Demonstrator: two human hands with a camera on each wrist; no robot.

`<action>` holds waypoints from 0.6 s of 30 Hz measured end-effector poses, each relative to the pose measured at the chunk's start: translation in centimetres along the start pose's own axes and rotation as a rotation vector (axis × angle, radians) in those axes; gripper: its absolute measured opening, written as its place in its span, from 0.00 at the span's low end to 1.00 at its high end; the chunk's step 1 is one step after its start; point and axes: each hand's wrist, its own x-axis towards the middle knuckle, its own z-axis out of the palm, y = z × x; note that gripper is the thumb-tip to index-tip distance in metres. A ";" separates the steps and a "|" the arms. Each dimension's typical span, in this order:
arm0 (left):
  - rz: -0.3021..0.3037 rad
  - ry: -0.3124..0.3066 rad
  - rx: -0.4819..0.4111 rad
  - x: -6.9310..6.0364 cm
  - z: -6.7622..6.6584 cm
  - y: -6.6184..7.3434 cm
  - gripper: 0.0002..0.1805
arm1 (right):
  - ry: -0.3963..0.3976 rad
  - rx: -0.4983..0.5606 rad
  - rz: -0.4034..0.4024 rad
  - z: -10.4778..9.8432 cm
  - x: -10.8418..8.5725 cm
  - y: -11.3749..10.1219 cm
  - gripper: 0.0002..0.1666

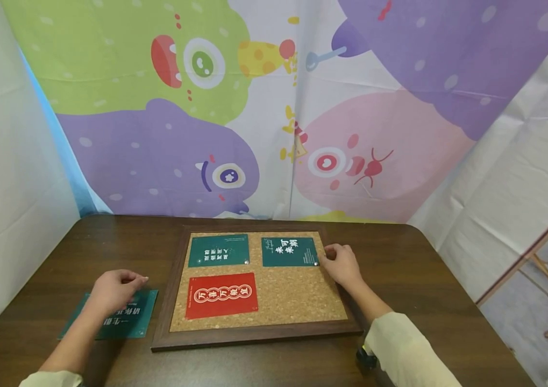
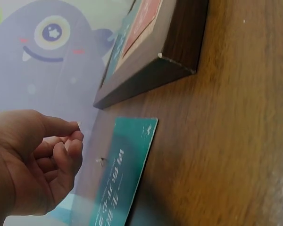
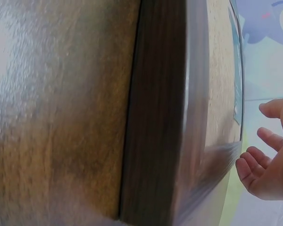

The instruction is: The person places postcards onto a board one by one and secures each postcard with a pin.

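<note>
Above a green card (image 1: 140, 317) lying on the table, my left hand (image 1: 116, 293) pinches what looks like a tiny clear pin between thumb and fingertip; the left wrist view shows this hand (image 2: 42, 162) beside the card (image 2: 127, 165), which bears another small pin (image 2: 101, 161). My right hand (image 1: 343, 266) is at the right side of a framed cork board (image 1: 298, 301), its fingers loosely bent near the corner of the upper right green card (image 1: 289, 252). In the right wrist view that hand's (image 3: 269, 160) thumb and fingers stand apart, holding nothing visible.
Another green card (image 1: 219, 250) is at the board's upper left, with a red card (image 1: 222, 295) below it. The board's dark wooden frame (image 1: 254, 336) lies on the brown table (image 1: 399, 269). A cartoon-printed curtain (image 1: 269, 177) hangs behind the table.
</note>
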 end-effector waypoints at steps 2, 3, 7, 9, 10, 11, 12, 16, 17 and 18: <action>0.011 -0.003 -0.001 -0.1 0.1 0.2 0.22 | -0.007 -0.003 -0.006 0.1 -0.1 -0.2 0.24; 0.017 -0.006 -0.001 -0.1 0.2 0.3 0.22 | -0.013 -0.002 -0.006 0.2 -0.1 -0.3 0.24; 0.032 -0.016 -0.009 -0.1 0.4 0.7 0.21 | -0.034 -0.002 -0.017 0.3 -0.2 -0.7 0.25; 0.036 -0.020 -0.013 -0.1 0.5 0.8 0.20 | -0.045 0.006 -0.017 0.4 -0.3 -0.9 0.26; 0.037 -0.021 -0.014 -0.1 0.6 0.9 0.20 | -0.046 0.005 -0.020 0.4 -0.3 -1.0 0.26; 0.040 -0.023 -0.015 -0.1 0.6 1.0 0.20 | -0.049 0.006 -0.023 0.5 -0.3 -1.2 0.25; 0.044 -0.023 -0.013 -0.1 0.7 1.1 0.20 | -0.050 0.005 -0.026 0.5 -0.4 -1.3 0.25; 0.055 -0.028 -0.013 -0.3 0.9 1.6 0.20 | -0.059 0.015 -0.034 0.7 -0.6 -1.9 0.24; 0.057 -0.030 -0.013 -0.3 0.9 1.7 0.20 | -0.064 0.016 -0.040 0.8 -0.7 -2.0 0.24; 0.058 -0.032 -0.012 -0.4 1.0 1.8 0.20 | -0.067 0.020 -0.046 0.8 -0.8 -2.2 0.24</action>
